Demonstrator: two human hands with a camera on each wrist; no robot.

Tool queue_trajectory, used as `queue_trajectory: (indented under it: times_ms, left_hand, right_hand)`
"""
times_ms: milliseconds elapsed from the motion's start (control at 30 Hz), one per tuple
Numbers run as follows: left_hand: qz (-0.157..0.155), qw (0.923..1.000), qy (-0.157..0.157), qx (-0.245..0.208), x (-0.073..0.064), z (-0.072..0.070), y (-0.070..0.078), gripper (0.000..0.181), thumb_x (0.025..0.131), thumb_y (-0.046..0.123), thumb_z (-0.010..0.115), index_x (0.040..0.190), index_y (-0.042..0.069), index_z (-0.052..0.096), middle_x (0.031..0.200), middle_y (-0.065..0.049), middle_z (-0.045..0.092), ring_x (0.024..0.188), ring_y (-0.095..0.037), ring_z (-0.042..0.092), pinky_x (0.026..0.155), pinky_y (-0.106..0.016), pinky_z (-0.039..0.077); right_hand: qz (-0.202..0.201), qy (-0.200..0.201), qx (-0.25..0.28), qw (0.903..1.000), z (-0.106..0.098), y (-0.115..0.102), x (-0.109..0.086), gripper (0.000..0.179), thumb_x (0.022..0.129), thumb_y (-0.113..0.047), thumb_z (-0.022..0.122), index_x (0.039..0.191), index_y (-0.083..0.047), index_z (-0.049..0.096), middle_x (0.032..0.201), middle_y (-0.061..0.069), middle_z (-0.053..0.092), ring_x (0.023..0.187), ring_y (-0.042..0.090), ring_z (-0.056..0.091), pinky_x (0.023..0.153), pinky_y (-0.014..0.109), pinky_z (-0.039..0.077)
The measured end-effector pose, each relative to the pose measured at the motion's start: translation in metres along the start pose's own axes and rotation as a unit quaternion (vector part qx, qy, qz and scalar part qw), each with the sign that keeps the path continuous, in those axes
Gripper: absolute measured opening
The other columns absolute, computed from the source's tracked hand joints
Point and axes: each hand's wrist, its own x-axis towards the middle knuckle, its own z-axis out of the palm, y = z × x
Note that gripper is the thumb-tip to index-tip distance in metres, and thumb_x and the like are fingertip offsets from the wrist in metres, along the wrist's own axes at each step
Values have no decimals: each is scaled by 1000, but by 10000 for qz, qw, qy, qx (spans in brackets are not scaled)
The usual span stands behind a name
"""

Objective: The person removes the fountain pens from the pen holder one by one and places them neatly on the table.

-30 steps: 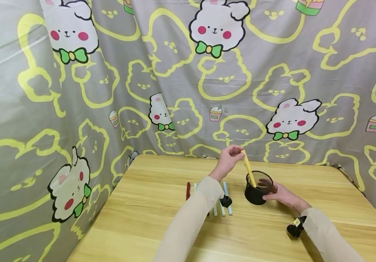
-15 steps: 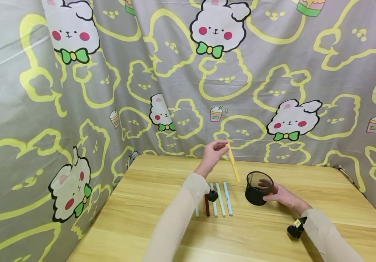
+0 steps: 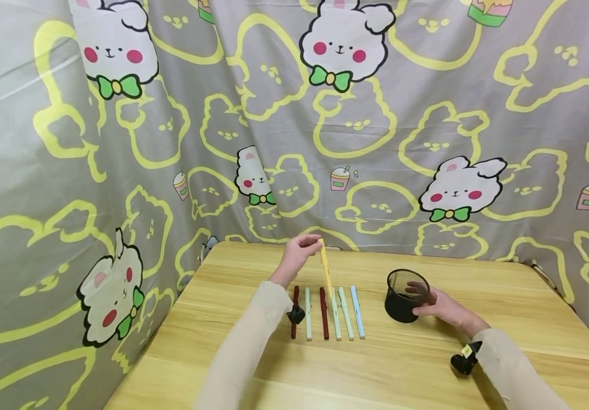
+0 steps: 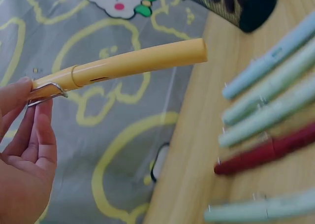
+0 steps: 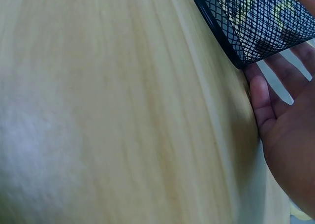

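Note:
My left hand point(image 3: 295, 259) pinches a yellow pen point(image 3: 326, 267) by its clip end, between thumb and fingers. The pen slants down over the row on the table; in the left wrist view its whole barrel point(image 4: 142, 59) shows. Beneath lie a dark red pen point(image 3: 324, 322), a pale green pen point(image 3: 309, 319) and a light blue pen point(image 3: 358, 313), among several side by side. To the right, my right hand point(image 3: 448, 308) holds a black mesh pen holder point(image 3: 400, 308), thumb in front and fingers behind. The holder stands upright on the table.
The wooden table point(image 3: 407, 364) reaches back to a grey patterned curtain point(image 3: 284, 131). Another dark red pen point(image 3: 293, 329) lies at the row's left end, partly covered by the left wrist camera point(image 3: 296, 314). A second camera point(image 3: 465, 360) sits on the right wrist.
My left hand has carried the yellow pen out of the holder and leftward, to above the row of pens. The right hand and holder have stayed in place.

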Motion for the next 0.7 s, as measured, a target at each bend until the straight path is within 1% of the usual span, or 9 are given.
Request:
queue_trajectory:
  times_ms: [133,267,367,500,600,700]
  left_hand:
    - [-107,9996,-99,245,-7,-15,-7,29,89,13,67,114,-1,65,99,-7,66,87,-15,61,84,-39,51]
    - [-257,9987,-113,416,-13,-26,-12,28,90,14,66,114,-1,65,99,-7,65,87,-16,60,82,-36,51]
    - [-423,9975,-115,557,-16,-34,-16,25,91,13,65,112,0,65,99,-7,65,90,-21,61,85,-42,50]
    - [-697,9947,-195,729,-19,-48,-22,23,91,12,64,112,1,65,100,-8,66,97,-29,61,90,-49,46]
    - [-829,9923,-245,890,-22,-60,-26,25,91,14,64,113,2,65,103,-8,66,99,-28,61,91,-50,45]
    - [-950,9900,-272,1006,-26,-71,-29,26,91,14,65,113,1,65,104,-9,67,96,-23,62,92,-52,43]
  right_hand:
    - [-16,27,-37,10000,-1,1,-1,65,85,7,63,135,20,25,129,45,36,112,3,53,84,18,44]
    - [10,30,-19,10000,-1,2,-2,64,85,6,63,136,19,26,130,45,35,113,3,53,84,18,43]
    - [56,35,-18,10000,0,2,-2,64,86,5,63,136,18,26,130,45,35,113,4,53,84,18,43]
    - [60,58,-22,10000,1,1,-2,65,85,5,64,136,18,26,130,45,35,113,4,53,84,18,43]
    - [2,69,17,10000,1,1,-2,65,85,5,64,136,19,26,130,45,35,113,4,53,84,18,43]
    - [-43,54,82,9999,1,1,-1,65,85,6,64,135,20,25,130,46,34,113,4,53,83,19,44]
